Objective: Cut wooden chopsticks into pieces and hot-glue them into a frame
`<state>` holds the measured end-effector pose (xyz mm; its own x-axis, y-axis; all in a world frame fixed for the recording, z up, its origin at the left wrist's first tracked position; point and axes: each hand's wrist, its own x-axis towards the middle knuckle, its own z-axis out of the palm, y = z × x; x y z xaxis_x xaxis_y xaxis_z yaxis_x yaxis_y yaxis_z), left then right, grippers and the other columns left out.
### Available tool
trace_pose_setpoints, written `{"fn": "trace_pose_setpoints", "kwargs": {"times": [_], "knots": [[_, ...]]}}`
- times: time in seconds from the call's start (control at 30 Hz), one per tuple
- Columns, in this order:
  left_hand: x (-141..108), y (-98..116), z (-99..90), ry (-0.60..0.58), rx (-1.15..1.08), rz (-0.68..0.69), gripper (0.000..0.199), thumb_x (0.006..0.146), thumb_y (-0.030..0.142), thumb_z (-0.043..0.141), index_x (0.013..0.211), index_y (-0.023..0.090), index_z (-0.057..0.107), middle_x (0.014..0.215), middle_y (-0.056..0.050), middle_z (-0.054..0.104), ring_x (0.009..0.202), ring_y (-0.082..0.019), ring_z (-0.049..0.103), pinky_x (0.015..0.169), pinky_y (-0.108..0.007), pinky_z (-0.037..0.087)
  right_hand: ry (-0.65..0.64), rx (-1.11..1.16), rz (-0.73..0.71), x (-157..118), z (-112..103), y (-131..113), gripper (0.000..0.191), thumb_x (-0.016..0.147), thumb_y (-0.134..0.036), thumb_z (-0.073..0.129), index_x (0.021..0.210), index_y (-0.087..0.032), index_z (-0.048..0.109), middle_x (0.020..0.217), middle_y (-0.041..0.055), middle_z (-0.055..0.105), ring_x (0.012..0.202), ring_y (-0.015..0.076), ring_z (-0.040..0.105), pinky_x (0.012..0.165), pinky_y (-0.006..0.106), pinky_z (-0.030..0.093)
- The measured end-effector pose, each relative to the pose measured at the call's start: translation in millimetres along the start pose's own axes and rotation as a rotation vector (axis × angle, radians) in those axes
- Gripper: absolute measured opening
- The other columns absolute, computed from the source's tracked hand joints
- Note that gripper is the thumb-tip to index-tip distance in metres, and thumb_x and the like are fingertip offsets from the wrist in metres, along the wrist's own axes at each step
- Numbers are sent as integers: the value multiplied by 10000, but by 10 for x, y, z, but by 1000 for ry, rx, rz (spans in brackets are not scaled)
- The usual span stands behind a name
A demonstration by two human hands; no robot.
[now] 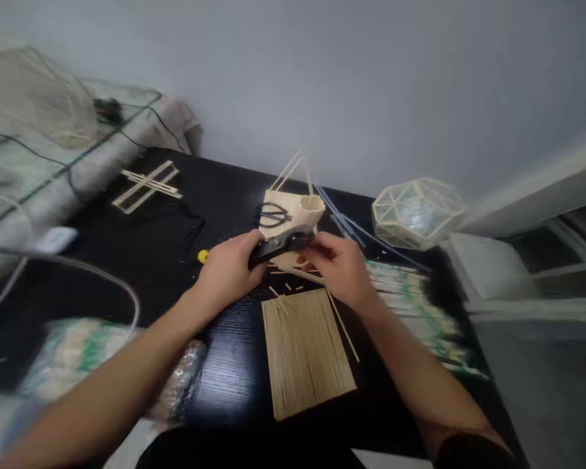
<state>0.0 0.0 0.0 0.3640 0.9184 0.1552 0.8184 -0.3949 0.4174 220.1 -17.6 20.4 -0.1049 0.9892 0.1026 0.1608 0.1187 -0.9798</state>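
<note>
My left hand (229, 266) is closed around a black hand tool (278, 245) with a curved head; blur hides its exact kind. At the tool's right end, the fingers of my right hand (336, 264) are pinched together; what is between them is hidden. Under the hands lie thin wooden sticks (297, 270) and a few short cut pieces (293, 287). Nearer me rests a flat panel of sticks (310, 352) laid side by side. Just beyond the tool are a light wooden piece (293, 208) with a round cup-like part and black-handled scissors (272, 215) on it.
A faceted stick-framed shape (417, 212) stands at the back right, near blue strips (344, 218). Crossed stick frames (149, 187) lie back left. Packs of sticks (410, 306) are to the right, another plastic pack (85, 352) to the left. A white cable (107, 281) crosses the left side.
</note>
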Motion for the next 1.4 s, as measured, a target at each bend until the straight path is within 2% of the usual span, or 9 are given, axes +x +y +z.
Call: {"fn": "trace_pose_setpoints", "kwargs": {"times": [0.3,0.63,0.8,1.2,1.4], "knots": [[-19,-5,13,46,-57,29,152,902,273,604,1029,201,645,941,-83,754,812,-251,692,687,-320,428,6,-17,-8,-30,20,2,122,888,-303,736,859,-197,788,772,15,728,681,151,699,635,297,654],[-19,-24,43,57,-110,66,116,910,251,612,1011,198,633,899,-69,736,770,-230,674,683,-312,429,43,-2,-26,-21,35,44,95,868,-290,753,846,-205,791,758,-3,689,660,139,689,640,298,655],[-21,-16,37,55,-101,58,112,918,251,608,1013,196,627,906,-75,736,781,-238,679,694,-320,442,78,-42,-87,-30,46,77,110,889,-299,746,857,-205,792,810,10,699,696,148,697,677,317,659],[-27,-22,43,81,-92,91,86,941,259,588,1000,201,608,923,-78,730,793,-246,681,685,-324,436,98,-172,-224,-35,35,113,130,929,-251,716,813,-203,747,780,7,673,697,153,679,659,304,575],[-26,-7,23,63,-79,83,51,945,257,597,954,207,594,863,-58,707,732,-218,654,655,-308,409,90,-190,-211,-42,29,100,131,927,-237,702,807,-200,738,774,6,665,683,150,681,645,300,574]]}}
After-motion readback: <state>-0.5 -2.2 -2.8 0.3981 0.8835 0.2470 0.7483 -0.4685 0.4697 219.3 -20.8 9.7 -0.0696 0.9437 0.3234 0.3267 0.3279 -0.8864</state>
